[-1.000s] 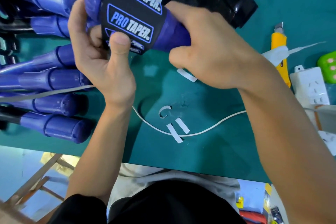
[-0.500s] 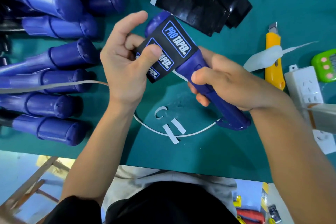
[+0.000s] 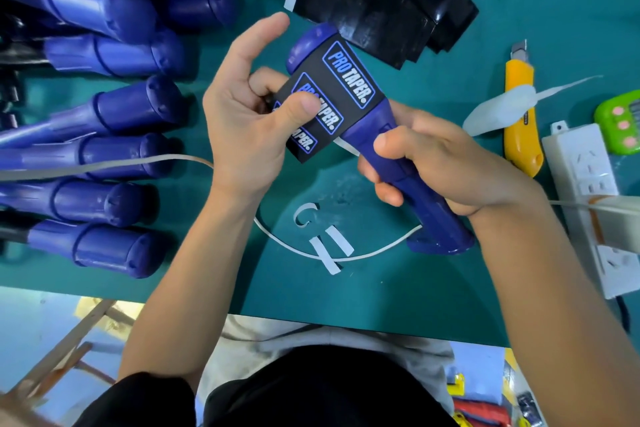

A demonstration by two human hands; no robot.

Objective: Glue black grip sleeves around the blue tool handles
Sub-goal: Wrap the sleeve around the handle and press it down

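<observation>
Assembly of a black grip sleeve onto a blue tool handle, seen from the head camera. The handle is held slantwise over the green mat, with its capped end directed up and away from the person and its lower end close to a white cord; whether that end touches the mat cannot be told. The shaft is gripped by the right hand, all fingers being curled round it below the sleeve. The sleeve, printed "PRO TAPER" in blue, is laid round the upper part of the handle, and its free edge is pinched by the left hand: the thumb is pressed on the printed face, the curled fingers are placed behind, and the index finger is raised clear. Further blue handles are laid in a row at the left of the mat, and a stack of black sleeves is set at the far edge. Loose white strips lie near the cord. A yellow utility knife and a white power strip are placed at the right.
</observation>
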